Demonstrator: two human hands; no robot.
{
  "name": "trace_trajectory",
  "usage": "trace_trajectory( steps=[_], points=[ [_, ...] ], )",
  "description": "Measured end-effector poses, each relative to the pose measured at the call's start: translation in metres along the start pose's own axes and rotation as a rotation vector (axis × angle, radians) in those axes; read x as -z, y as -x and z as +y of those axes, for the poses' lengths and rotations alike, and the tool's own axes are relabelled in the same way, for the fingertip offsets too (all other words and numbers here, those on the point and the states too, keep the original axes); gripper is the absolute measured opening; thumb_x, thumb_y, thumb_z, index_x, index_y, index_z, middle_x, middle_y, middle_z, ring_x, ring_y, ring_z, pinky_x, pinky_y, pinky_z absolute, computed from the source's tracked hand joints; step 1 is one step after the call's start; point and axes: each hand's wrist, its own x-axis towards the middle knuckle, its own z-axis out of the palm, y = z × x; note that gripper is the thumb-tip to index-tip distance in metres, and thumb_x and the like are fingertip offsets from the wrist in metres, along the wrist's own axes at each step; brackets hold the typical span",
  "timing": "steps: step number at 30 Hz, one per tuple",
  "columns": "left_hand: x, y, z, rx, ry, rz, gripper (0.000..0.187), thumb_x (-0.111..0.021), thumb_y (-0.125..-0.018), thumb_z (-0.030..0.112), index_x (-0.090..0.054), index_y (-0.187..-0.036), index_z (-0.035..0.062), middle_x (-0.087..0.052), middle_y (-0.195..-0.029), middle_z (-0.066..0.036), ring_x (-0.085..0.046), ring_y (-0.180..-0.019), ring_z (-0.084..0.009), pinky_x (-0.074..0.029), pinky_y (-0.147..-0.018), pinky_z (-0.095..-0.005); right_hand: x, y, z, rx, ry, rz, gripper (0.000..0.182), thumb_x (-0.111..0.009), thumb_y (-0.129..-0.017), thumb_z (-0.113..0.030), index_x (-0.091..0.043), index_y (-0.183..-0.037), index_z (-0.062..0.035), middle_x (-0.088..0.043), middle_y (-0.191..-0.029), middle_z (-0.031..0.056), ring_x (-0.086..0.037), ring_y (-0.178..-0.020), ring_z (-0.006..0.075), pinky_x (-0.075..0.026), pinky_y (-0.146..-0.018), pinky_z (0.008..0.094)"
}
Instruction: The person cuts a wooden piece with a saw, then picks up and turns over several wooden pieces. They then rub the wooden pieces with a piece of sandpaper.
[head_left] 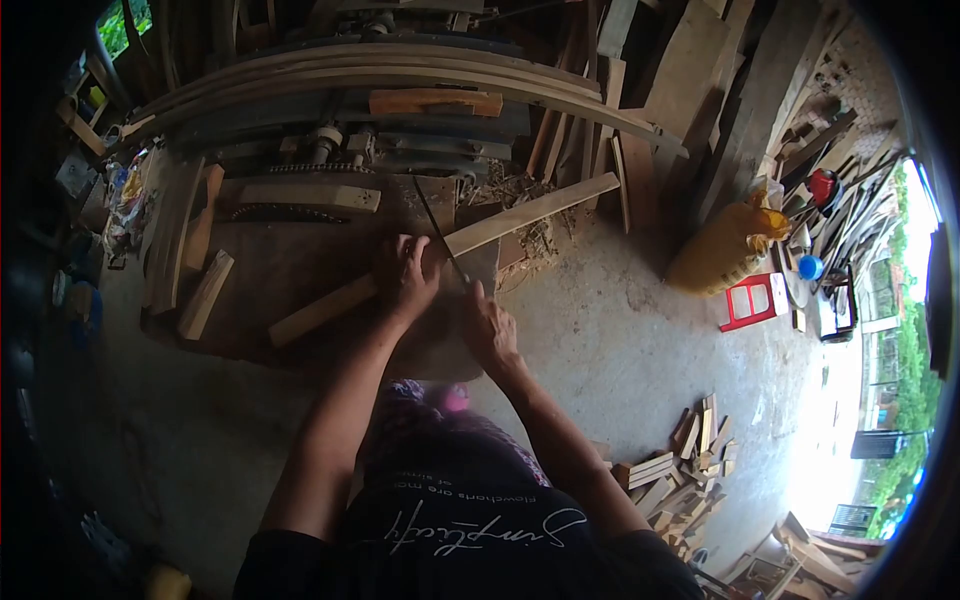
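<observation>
A long wooden strip (535,212) lies slantwise across the work surface, from lower left to upper right. My left hand (408,270) is closed on its middle, fingers bent over the wood. In my right hand (490,325) is the handle end of a long, narrow-bladed tool (434,222); whether the blade has teeth cannot be made out. This blade crosses the strip just right of my left hand, its tip pointing away from me. A shorter wood block (207,295) lies to the left, and a pale wooden piece (310,195) with small holes lies farther back.
Long curved wooden strips (400,65) span the machinery behind the work surface. Wood shavings (535,235) lie to its right. On the right floor are a yellow sack (720,250), a red plastic stool (752,302) and a heap of wood offcuts (685,480). Boards (690,75) lean at the back.
</observation>
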Motion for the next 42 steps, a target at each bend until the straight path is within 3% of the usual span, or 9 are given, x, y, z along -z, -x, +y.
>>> trace_trajectory(
  steps=[5,9,12,15,22,24,34,36,42],
  points=[
    [0.001,0.0,-0.004,-0.014,-0.036,-0.002,0.037,-0.065,-0.075,0.028,-0.055,-0.107,0.0122,-0.052,-0.099,-0.009,-0.05,-0.095,-0.0311,-0.039,-0.08,-0.0457,-0.008,-0.031,-0.005,0.143,0.04,0.094,0.02,-0.044,-0.091,-0.023,-0.044,-0.103,-0.0069,-0.063,-0.083,0.0212,-0.064,-0.078,0.0386,-0.05,-0.068,0.0493],
    [0.003,-0.006,0.001,0.033,-0.043,-0.029,0.037,-0.065,-0.075,0.028,-0.056,-0.106,0.0116,-0.052,-0.102,-0.009,-0.049,-0.097,-0.0312,-0.039,-0.082,-0.0468,-0.004,-0.003,0.001,0.046,0.066,0.064,0.02,-0.043,-0.092,-0.023,-0.045,-0.105,-0.0074,-0.064,-0.083,0.02,-0.064,-0.077,0.0381,-0.05,-0.068,0.0496],
    [0.006,-0.003,0.003,0.025,0.012,-0.066,0.04,-0.065,-0.073,0.017,-0.054,-0.11,0.0088,-0.051,-0.103,-0.011,-0.048,-0.099,-0.0328,-0.038,-0.085,-0.0455,-0.008,-0.017,0.001,0.081,0.054,0.082,0.03,-0.041,-0.093,-0.026,-0.043,-0.116,-0.0074,-0.064,-0.084,0.0198,-0.064,-0.077,0.0379,-0.05,-0.068,0.0496],
    [0.003,-0.002,0.0,0.007,-0.013,-0.024,0.04,-0.064,-0.076,0.033,-0.056,-0.108,0.0114,-0.051,-0.103,-0.009,-0.048,-0.097,-0.0318,-0.038,-0.082,-0.0474,-0.004,-0.042,-0.01,0.114,0.013,0.017,0.028,-0.042,-0.093,-0.025,-0.043,-0.114,-0.007,-0.064,-0.084,0.0206,-0.064,-0.076,0.0389,-0.05,-0.068,0.0493],
    [0.001,-0.001,0.0,0.005,-0.015,-0.052,0.04,-0.063,-0.077,0.034,-0.056,-0.109,0.0115,-0.051,-0.103,-0.008,-0.048,-0.097,-0.0303,-0.037,-0.082,-0.0467,0.008,-0.006,-0.008,-0.091,0.089,-0.113,0.023,-0.043,-0.092,-0.024,-0.043,-0.107,-0.0067,-0.064,-0.085,0.0216,-0.063,-0.079,0.0403,-0.05,-0.068,0.0498],
    [0.004,-0.002,0.0,-0.006,0.015,-0.056,0.039,-0.063,-0.077,0.033,-0.056,-0.109,0.0118,-0.051,-0.103,-0.008,-0.048,-0.097,-0.0302,-0.037,-0.082,-0.0466,0.006,-0.033,-0.014,0.089,0.049,0.0,0.023,-0.041,-0.093,-0.024,-0.042,-0.108,-0.0065,-0.064,-0.084,0.0227,-0.063,-0.08,0.041,-0.05,-0.069,0.0516],
    [0.0,-0.002,-0.005,-0.023,0.019,-0.057,0.037,-0.064,-0.076,0.029,-0.057,-0.108,0.0129,-0.051,-0.102,-0.007,-0.048,-0.098,-0.0287,-0.037,-0.083,-0.0463,-0.004,-0.019,-0.011,-0.015,0.0,0.039,0.022,-0.043,-0.09,-0.021,-0.042,-0.106,-0.0064,-0.063,-0.079,0.0216,-0.063,-0.077,0.0406,-0.049,-0.065,0.0516],
    [0.007,-0.001,0.002,-0.02,0.001,-0.058,0.036,-0.064,-0.076,0.029,-0.056,-0.108,0.0133,-0.051,-0.102,-0.006,-0.048,-0.098,-0.0285,-0.037,-0.082,-0.0461,-0.011,-0.042,-0.011,0.172,0.032,0.113,0.021,-0.041,-0.091,-0.021,-0.042,-0.106,-0.0062,-0.063,-0.077,0.0208,-0.063,-0.074,0.0413,-0.049,-0.065,0.0518],
    [0.0,-0.001,0.002,0.016,0.003,-0.045,0.031,-0.064,-0.077,0.026,-0.055,-0.105,0.0142,-0.05,-0.101,-0.006,-0.048,-0.098,-0.028,-0.037,-0.082,-0.0454,-0.018,0.045,0.036,0.043,-0.072,0.087,0.017,-0.044,-0.091,-0.021,-0.041,-0.098,-0.0055,-0.06,-0.081,0.0234,-0.059,-0.076,0.0445,-0.045,-0.063,0.0532]
  ],
)
